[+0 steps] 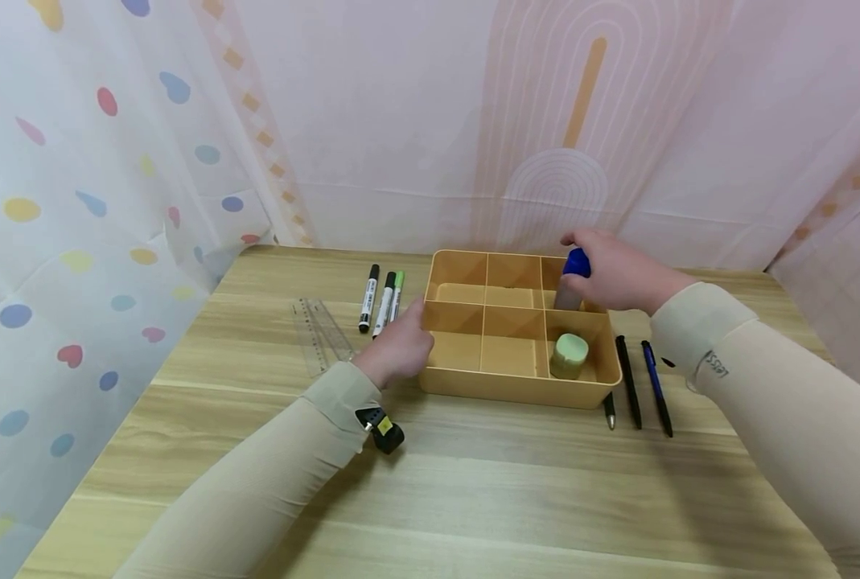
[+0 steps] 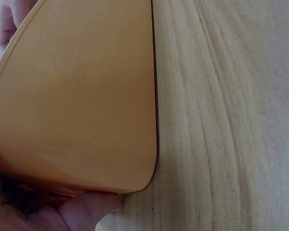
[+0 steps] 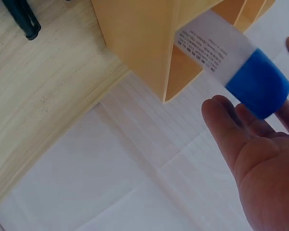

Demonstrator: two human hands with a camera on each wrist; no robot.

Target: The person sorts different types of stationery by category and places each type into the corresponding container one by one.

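Note:
A tan six-compartment organizer box [image 1: 516, 386] stands on the table. My left hand [image 1: 401, 342] grips its left side; in the left wrist view the thumb [image 2: 91, 207] lies along the wall near the bottom corner. Over the back right compartment, my right hand [image 1: 614, 269] surrounds the blue cap of a white printed tube [image 3: 207, 43]. The tube stands partly inside that compartment. Its fingers [image 3: 221, 125] are spread around the cap in the right wrist view, with the thumb apart from it. A pale green round-topped container [image 1: 569, 356] sits in the front right compartment.
Left of the box lie several markers, including a black-capped marker [image 1: 369, 297] and a green-capped one [image 1: 397, 289], plus clear rulers [image 1: 321, 330]. To its right are a black pen [image 1: 628, 382] and a blue pen [image 1: 657, 390]. A patterned curtain [image 1: 401, 121] hangs behind the table.

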